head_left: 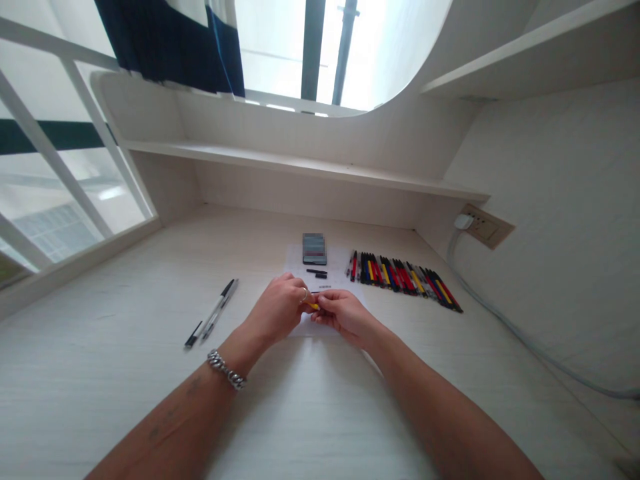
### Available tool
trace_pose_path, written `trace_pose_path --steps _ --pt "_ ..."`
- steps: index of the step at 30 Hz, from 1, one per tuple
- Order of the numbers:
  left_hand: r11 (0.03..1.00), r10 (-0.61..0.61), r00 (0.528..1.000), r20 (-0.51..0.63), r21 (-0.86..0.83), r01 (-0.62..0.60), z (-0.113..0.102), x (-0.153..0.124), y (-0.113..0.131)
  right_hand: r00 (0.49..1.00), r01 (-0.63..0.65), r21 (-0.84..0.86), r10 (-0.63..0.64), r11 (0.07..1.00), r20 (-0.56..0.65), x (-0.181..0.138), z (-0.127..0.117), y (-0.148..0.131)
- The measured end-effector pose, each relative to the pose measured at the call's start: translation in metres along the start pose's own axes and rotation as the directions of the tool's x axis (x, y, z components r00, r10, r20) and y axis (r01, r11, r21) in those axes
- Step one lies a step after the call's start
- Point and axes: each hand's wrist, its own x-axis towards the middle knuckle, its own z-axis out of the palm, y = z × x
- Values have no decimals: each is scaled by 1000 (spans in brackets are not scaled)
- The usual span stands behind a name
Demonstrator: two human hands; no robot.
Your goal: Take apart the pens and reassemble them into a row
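My left hand (284,305) and my right hand (346,313) meet over a white sheet of paper (345,257). Both are closed, fingertips pinched around a small yellow pen (314,306); most of it is hidden by the fingers. Just beyond the hands, two short black pieces like a pen cap and clip (317,271) lie on the paper. A grey, blurred flat box (314,249) sits at the sheet's far edge.
On the right lies a long row of black, red, yellow, blue and clear pens (400,273). Two clear pens with black parts (215,313) lie at left. A shelf (300,163) spans the back; a grey cable (500,320) runs down the right wall from a socket (487,227).
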Motion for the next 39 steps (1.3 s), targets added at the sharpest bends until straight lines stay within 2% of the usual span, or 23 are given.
trace_pose_path --steps 5,8,10,13,15,18,23,25,27,30,33,39 --pt "999 0 999 -41 -51 -2 1 0 -4 999 43 -104 -46 994 -21 5 -4 1" --pt "994 -52 996 -72 -95 45 -1 0 -7 978 136 -291 -175 947 -113 7 -12 0" --pt "987 -107 991 -78 -129 97 -3 -1 -9 934 227 -503 -332 834 -130 6 -19 -3" --pt "968 -171 984 -52 -196 158 -2 -2 -11 852 286 -807 -523 517 -34 3 -27 -6" --pt "954 -190 982 -21 -240 179 0 -2 -12 837 255 -897 -546 360 19 3 -30 -4" --pt "938 -196 980 20 -288 194 4 -2 -14 833 211 -944 -552 254 38 7 -32 2" --pt "922 -206 978 24 -329 202 9 -1 -15 814 202 -957 -579 206 47 11 -32 2" --pt "919 -218 976 20 -332 212 9 -1 -15 784 246 -948 -616 203 72 8 -31 -2" --pt "911 -233 972 17 -346 225 10 -1 -13 771 321 -916 -628 240 106 4 -28 -6" --pt "894 -240 971 7 -389 223 9 0 -9 800 409 -851 -578 329 161 0 -22 -8" --pt "890 -210 978 2 -413 192 8 1 -5 816 431 -832 -544 349 195 -2 -19 -9" --pt "869 -270 963 10 -429 248 6 0 -12 841 330 -874 -531 357 101 -5 -36 -22"
